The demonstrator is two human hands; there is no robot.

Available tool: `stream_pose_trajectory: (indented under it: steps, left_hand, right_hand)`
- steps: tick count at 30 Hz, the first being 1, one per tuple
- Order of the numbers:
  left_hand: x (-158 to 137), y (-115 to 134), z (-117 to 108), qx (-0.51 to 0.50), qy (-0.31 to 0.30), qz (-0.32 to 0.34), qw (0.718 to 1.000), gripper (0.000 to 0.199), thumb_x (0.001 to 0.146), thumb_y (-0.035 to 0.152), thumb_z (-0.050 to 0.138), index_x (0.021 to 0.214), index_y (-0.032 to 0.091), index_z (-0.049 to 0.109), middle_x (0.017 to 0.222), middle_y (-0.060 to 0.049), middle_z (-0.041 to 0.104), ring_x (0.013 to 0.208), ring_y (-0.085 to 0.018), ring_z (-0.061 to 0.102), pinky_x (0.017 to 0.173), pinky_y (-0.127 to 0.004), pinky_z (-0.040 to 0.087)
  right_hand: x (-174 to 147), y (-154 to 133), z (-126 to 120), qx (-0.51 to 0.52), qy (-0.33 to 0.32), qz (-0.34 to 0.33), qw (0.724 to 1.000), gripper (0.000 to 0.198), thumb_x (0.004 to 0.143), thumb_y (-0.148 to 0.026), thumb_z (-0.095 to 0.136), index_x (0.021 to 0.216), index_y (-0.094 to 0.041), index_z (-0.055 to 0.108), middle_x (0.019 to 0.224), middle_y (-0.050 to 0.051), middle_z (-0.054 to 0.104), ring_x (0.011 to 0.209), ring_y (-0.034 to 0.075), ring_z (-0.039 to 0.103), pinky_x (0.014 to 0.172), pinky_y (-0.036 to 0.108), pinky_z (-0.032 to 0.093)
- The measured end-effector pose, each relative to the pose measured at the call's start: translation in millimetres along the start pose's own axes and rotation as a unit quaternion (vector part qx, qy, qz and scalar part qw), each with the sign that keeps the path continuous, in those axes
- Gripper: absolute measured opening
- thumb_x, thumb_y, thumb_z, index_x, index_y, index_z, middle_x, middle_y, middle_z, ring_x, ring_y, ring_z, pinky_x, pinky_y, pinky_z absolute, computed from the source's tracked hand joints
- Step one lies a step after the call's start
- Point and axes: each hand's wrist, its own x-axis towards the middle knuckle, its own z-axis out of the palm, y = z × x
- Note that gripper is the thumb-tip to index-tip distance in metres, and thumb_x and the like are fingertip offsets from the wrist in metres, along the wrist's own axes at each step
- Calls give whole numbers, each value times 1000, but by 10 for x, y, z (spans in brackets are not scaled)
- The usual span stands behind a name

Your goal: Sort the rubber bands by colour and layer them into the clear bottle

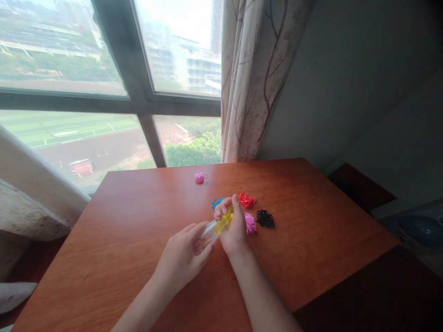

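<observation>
My left hand (182, 256) is wrapped around a clear plastic container (206, 236), tilted with its far end toward my right hand. In my cupped right hand (236, 230) lies a clump of yellow rubber bands (225, 220), with the fingers curled around it. The container's end meets the yellow clump; whether some bands are inside it I cannot tell. Just beyond and beside my right hand are piles of similar bands: blue (217, 203), partly hidden by the fingers, red (247, 199), pink (250, 223), partly covered by the hand, and black (265, 218).
A round pink lid-like piece (199, 177) with a loop sits near the far edge of the wooden table (138, 216). Behind the table stand a window (145, 99) and a patterned curtain (242, 83). A dark surface (374, 295) adjoins the table at the lower right.
</observation>
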Motion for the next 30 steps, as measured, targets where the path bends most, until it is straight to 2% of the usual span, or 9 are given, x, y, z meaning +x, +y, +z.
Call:
stream_pose_trajectory:
  steps: [6,12,19,30]
  left_hand:
    - [17,28,-16,-10,9,-8,1000,23,84,27,56,103,22,67,86,-1,72,73,-16,64,66,-23,46]
    - [10,44,-25,-17,22,-10,1000,24,82,26,58,102,22,68,90,-3,74,76,-17,65,69,-24,48]
    - [-7,23,5,-8,44,-8,999,20,83,26,60,101,23,68,83,0,70,72,-15,62,67,-22,46]
    - [-12,1,15,-5,52,14,999,22,86,28,58,106,22,66,87,-1,70,74,-15,63,68,-22,47]
  right_hand:
    - [-27,-27,1,43,-4,12,999,20,73,-39,65,68,-21,58,60,-5,43,57,11,45,53,22,37]
    - [-15,8,-4,31,8,23,999,3,67,-24,58,69,-22,57,60,-5,45,56,11,45,53,23,37]
    - [-14,17,9,46,-12,2,999,13,58,-11,59,65,-22,56,58,-7,46,55,9,44,54,20,37]
    - [-22,-28,7,42,-58,23,997,15,54,-7,61,58,-21,56,57,-6,50,60,10,49,59,21,40]
